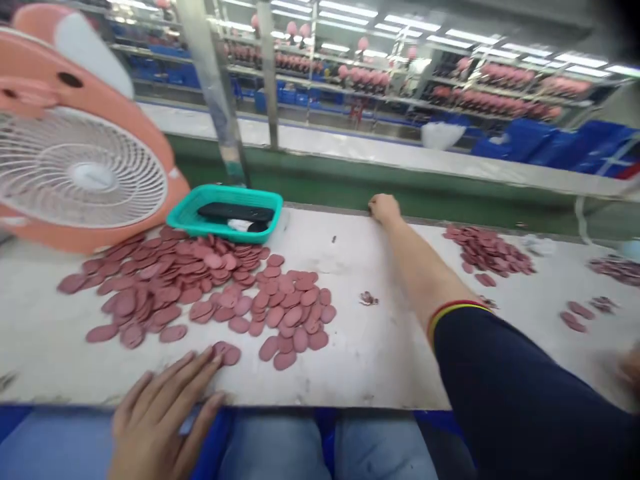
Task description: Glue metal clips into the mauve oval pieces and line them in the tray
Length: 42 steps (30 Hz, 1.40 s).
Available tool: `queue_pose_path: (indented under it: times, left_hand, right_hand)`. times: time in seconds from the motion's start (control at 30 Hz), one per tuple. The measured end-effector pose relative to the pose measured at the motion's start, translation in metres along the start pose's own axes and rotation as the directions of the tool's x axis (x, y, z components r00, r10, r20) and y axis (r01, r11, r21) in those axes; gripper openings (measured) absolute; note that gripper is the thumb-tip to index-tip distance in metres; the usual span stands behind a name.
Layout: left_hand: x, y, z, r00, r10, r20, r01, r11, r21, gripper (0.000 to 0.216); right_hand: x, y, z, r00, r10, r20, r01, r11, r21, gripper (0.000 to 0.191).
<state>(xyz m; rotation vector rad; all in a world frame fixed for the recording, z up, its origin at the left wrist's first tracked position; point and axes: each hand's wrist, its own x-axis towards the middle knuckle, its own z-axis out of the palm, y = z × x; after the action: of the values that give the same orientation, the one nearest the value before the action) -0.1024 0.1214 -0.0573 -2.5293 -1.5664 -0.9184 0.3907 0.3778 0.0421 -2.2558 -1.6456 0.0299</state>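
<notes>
Flat pink discs (200, 280) spread over a white workbench (350, 373)

Seen from above a seated person, the oval, dusty-pink discs, perhaps rubber, lie overlapping in a wide heap on the near left of the bench. A smaller scatter of the same discs (487, 250) lies to the right. The left hand (160, 427) rests open at the near edge, fingers spread, its fingertips (213, 358) touching or just beside two discs; it grips nothing. The right arm, in a dark navy sleeve (515, 393) with a red and yellow band (457, 315) at its cuff, stretches across the bench. The right hand (385, 208) sits at the far edge, curled and turned away, so I cannot tell whether it holds anything. Behind the heap stands a shallow teal plastic basket (225, 213) holding a flat black object (235, 212). Beyond its left side, a large peach-and-white electric fan (80, 173) faces the bench. A blurred hand (631, 370), seemingly another person's, enters at the right edge. Past the bench, long shelves of pink items (505, 73) run above blue crates (560, 143).
</notes>
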Motion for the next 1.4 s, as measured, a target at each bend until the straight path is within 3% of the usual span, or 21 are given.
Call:
queue_pose_path:
  times: [0.13, 0.27, 0.33, 0.43, 0.57, 0.7, 0.77, 0.9, 1.0, 1.07, 1.17, 1.23, 1.3, 1.4]
  left_hand:
    - [0.001, 0.016, -0.014, 0.994, 0.107, 0.001, -0.107, 0.992, 0.074, 0.044]
    - [-0.002, 0.021, -0.015, 0.993, 0.115, -0.007, -0.114, 0.992, 0.046, 0.043]
    - [0.001, 0.026, -0.014, 0.997, 0.079, -0.008, -0.079, 0.997, 0.018, 0.037]
    - [0.012, 0.04, -0.016, 0.998, -0.067, -0.018, 0.067, 0.997, -0.024, 0.023]
    - [0.028, 0.057, -0.022, 0.964, -0.26, 0.066, 0.259, 0.966, 0.019, 0.024]
    - [0.044, 0.059, -0.029, 0.939, -0.272, 0.21, 0.255, 0.961, 0.107, 0.038]
    - [0.053, 0.055, -0.03, 0.932, -0.266, 0.246, 0.26, 0.964, 0.056, 0.035]
    - [0.067, 0.056, -0.032, 0.937, -0.281, 0.207, 0.302, 0.95, -0.081, 0.02]
    - [0.059, 0.079, -0.032, 0.943, -0.323, 0.086, 0.334, 0.919, -0.211, 0.018]
    - [0.043, 0.101, -0.03, 0.9, -0.436, 0.002, 0.385, 0.793, -0.473, 0.018]
    - [0.012, 0.129, -0.027, 0.824, -0.528, 0.204, 0.46, 0.415, -0.785, 0.018]
    - [-0.006, 0.136, -0.027, 0.802, -0.442, 0.4, 0.521, 0.192, -0.832, 0.026]
    - [-0.019, 0.134, -0.027, 0.76, -0.277, 0.588, 0.61, -0.01, -0.793, 0.044]
    - [-0.03, 0.126, -0.025, 0.622, 0.026, 0.783, 0.765, -0.233, -0.6, 0.056]
  right_hand:
    - [-0.024, -0.005, 0.007, 0.995, -0.076, 0.063, 0.073, 0.996, 0.055, 0.03]
    - [-0.094, -0.006, 0.008, 0.963, -0.238, 0.13, 0.222, 0.967, 0.125, 0.024]
    - [-0.133, -0.007, 0.008, 0.935, -0.325, 0.145, 0.302, 0.94, 0.159, 0.018]
    - [-0.182, -0.009, 0.004, 0.902, -0.409, 0.139, 0.38, 0.904, 0.198, 0.02]
    - [-0.231, -0.019, -0.007, 0.907, -0.418, 0.047, 0.395, 0.885, 0.246, 0.026]
    - [-0.274, -0.041, -0.011, 0.882, -0.47, -0.045, 0.454, 0.818, 0.353, 0.024]
    - [-0.293, -0.053, -0.01, 0.869, -0.488, -0.086, 0.477, 0.776, 0.412, 0.023]
    - [-0.323, -0.075, -0.01, 0.875, -0.464, -0.138, 0.455, 0.693, 0.559, 0.021]
    - [-0.344, -0.095, -0.005, 0.892, -0.438, -0.11, 0.377, 0.587, 0.716, 0.025]
    - [-0.358, -0.105, -0.001, 0.897, -0.437, -0.067, 0.304, 0.499, 0.812, 0.031]
    - [-0.371, -0.111, -0.002, 0.887, -0.462, 0.007, 0.2, 0.397, 0.896, 0.03]
    - [-0.374, -0.107, -0.01, 0.857, -0.511, 0.065, 0.146, 0.361, 0.921, 0.028]
    - [-0.375, -0.103, -0.022, 0.784, -0.604, 0.143, 0.106, 0.357, 0.928, 0.023]
    - [-0.379, -0.102, -0.037, 0.636, -0.739, 0.223, 0.138, 0.393, 0.909, 0.012]
